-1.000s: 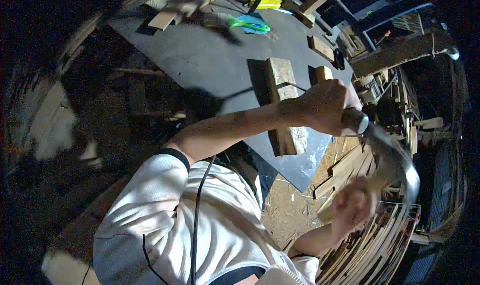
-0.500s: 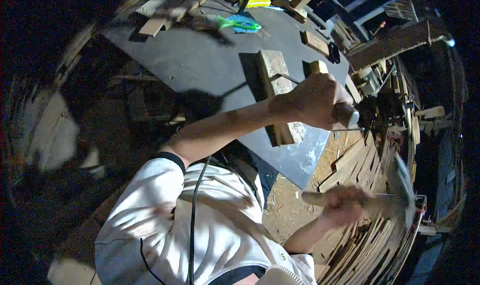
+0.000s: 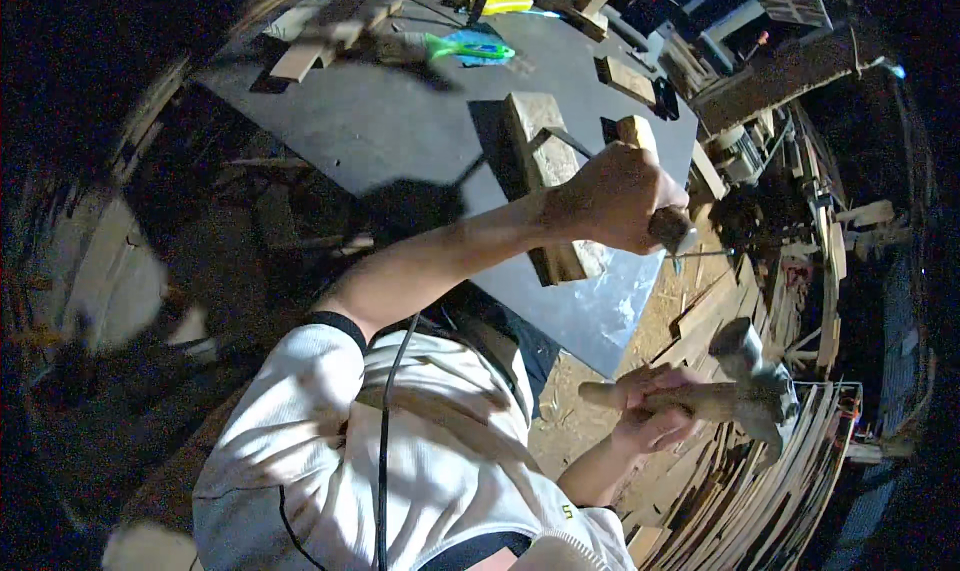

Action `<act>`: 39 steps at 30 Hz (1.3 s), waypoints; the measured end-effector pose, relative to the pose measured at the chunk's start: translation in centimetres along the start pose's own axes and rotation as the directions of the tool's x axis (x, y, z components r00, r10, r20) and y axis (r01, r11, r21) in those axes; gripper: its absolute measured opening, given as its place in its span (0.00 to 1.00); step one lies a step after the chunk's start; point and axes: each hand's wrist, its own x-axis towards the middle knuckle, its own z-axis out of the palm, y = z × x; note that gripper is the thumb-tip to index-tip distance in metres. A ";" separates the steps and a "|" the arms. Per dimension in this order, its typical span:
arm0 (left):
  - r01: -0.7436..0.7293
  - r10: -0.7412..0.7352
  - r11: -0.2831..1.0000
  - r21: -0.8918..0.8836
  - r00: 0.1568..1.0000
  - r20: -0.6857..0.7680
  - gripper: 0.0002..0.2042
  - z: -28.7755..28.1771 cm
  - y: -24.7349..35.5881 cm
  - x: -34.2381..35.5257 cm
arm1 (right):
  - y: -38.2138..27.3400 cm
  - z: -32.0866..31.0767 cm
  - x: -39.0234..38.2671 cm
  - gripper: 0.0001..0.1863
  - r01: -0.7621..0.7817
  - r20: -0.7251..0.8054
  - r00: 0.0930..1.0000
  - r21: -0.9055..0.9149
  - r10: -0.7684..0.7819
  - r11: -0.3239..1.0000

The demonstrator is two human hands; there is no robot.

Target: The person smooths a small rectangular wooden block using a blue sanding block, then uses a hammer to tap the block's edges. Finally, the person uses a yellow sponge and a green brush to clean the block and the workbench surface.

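My left hand (image 3: 625, 196) is closed in a fist over the near right part of the grey table. A short wooden handle-like piece (image 3: 674, 230) with a blunt, dark-rimmed end sticks out below the fist. Pale squared wood (image 3: 637, 133) shows beyond my knuckles; whether it is the same piece I cannot tell. Lower right, off the table's edge, my right hand (image 3: 660, 408) is wrapped around the wooden handle of a hammer (image 3: 752, 396). Its grey metal head has one knob-like end and one flared end. Beside my left wrist, a thick wooden block (image 3: 545, 156) lies on the table.
The grey table (image 3: 400, 121) bears a green and blue fish-shaped item (image 3: 475, 50), a yellow item (image 3: 502, 1), wooden offcuts (image 3: 300, 59) and a small board (image 3: 630, 79). Stacked wood strips (image 3: 760, 501) lie on the right. A black cable (image 3: 385, 441) hangs down my shirt.
The hammer head has swung left and was smeared before; it now shows more sharply. My left hand and the table have shifted slightly left in view.
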 end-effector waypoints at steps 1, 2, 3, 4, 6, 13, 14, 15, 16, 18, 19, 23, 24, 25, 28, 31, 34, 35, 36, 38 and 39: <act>0.024 -0.024 1.000 0.012 0.999 0.029 0.11 0.2 0.1 -0.5 | 0.1 0.4 -0.3 0.26 -0.023 -0.056 0.998 -0.068 0.019 0.997; 0.032 -0.034 0.999 0.031 0.998 0.049 0.11 0.2 0.0 -0.5 | 0.0 0.7 -0.1 0.27 -0.032 -0.112 0.994 -0.134 0.017 0.990; 0.002 -0.004 0.999 0.034 0.998 0.059 0.11 0.5 -0.1 -0.7 | 0.8 -0.7 -0.2 0.26 -0.108 -0.061 0.993 -0.094 0.103 0.990; -0.090 0.089 0.994 0.060 0.996 0.013 0.10 0.8 -0.1 -0.7 | 1.3 -1.0 -0.5 0.26 -0.138 -0.111 0.985 -0.025 0.134 0.990; -0.123 0.078 0.984 0.132 0.950 0.302 0.10 0.4 0.1 -0.9 | 2.4 -1.3 -1.4 0.24 -0.203 -0.207 0.952 0.127 0.226 0.971; 0.125 -0.193 0.981 0.149 0.717 0.670 0.30 -4.9 -2.6 -1.7 | 5.7 -2.6 -2.4 0.19 -0.442 -0.228 0.814 0.352 0.534 0.825; 0.229 -0.269 0.961 0.156 0.639 0.721 0.30 -5.5 -2.3 -1.5 | 6.0 -2.3 -2.3 0.17 -0.467 -0.209 0.805 0.354 0.555 0.810; 0.112 -0.198 0.980 0.166 0.669 0.717 0.30 -5.3 -2.7 -1.9 | 5.4 -1.3 -1.8 0.18 -0.482 -0.248 0.780 0.347 0.575 0.804; -0.006 -0.122 0.985 0.174 0.691 0.713 0.30 -5.2 -3.2 -2.2 | 5.8 -1.2 -1.9 0.19 -0.477 -0.236 0.790 0.344 0.566 0.809; 0.004 -0.099 0.990 0.138 0.714 0.693 0.29 -5.3 -3.1 -2.3 | 6.3 -1.8 -2.0 0.20 -0.463 -0.208 0.816 0.322 0.539 0.826; 0.010 -0.091 0.993 0.122 0.726 0.682 0.28 -5.4 -3.1 -2.4 | 6.1 -2.0 -2.1 0.22 -0.472 -0.175 0.810 0.372 0.560 0.799; -0.025 -0.111 0.978 0.205 0.774 0.623 0.29 -6.2 -1.4 -3.2 | 6.8 -2.3 -2.6 0.20 -0.448 -0.206 0.811 0.384 0.547 0.808; -0.034 -0.119 0.972 0.233 0.784 0.609 0.29 -6.4 -1.0 -3.5 | 6.9 -2.4 -2.4 0.19 -0.447 -0.191 0.814 0.398 0.549 0.801; -0.068 -0.081 0.970 0.233 0.814 0.575 0.28 -6.5 -0.8 -4.0 | 6.9 -2.4 -2.5 0.18 -0.446 -0.176 0.817 0.412 0.550 0.794; -0.161 0.028 0.953 0.256 0.890 0.456 0.25 -7.2 -0.4 -5.6 | 6.5 -2.1 -2.3 0.17 -0.468 -0.168 0.802 0.419 0.573 0.778; -0.240 0.125 0.909 0.340 0.936 0.328 0.21 -7.7 -1.0 -8.7 | 6.1 -1.9 -1.9 0.17 -0.504 -0.166 0.783 0.397 0.600 0.767; -0.274 0.154 0.900 0.339 0.927 0.341 0.17 -9.1 -0.4 -10.0 | 6.1 -1.9 -2.1 0.17 -0.502 -0.191 0.779 0.380 0.597 0.777; -0.245 0.114 0.909 0.336 0.924 0.366 0.16 -9.6 0.0 -10.1 | 6.2 -2.1 -2.2 0.16 -0.494 -0.179 0.784 0.400 0.595 0.772; -0.212 0.067 0.914 0.347 0.920 0.387 0.16 -10.0 0.3 -10.1 | 6.3 -2.1 -2.3 0.16 -0.485 -0.171 0.789 0.416 0.590 0.769; -0.146 -0.024 0.918 0.370 0.908 0.418 0.16 -10.6 1.0 -9.6 | 6.3 -2.1 -2.0 0.16 -0.465 -0.153 0.803 0.442 0.575 0.767; -0.098 -0.077 0.921 0.377 0.903 0.423 0.21 -10.7 0.8 -9.3 | 6.3 -2.1 -2.0 0.17 -0.474 -0.161 0.799 0.427 0.580 0.770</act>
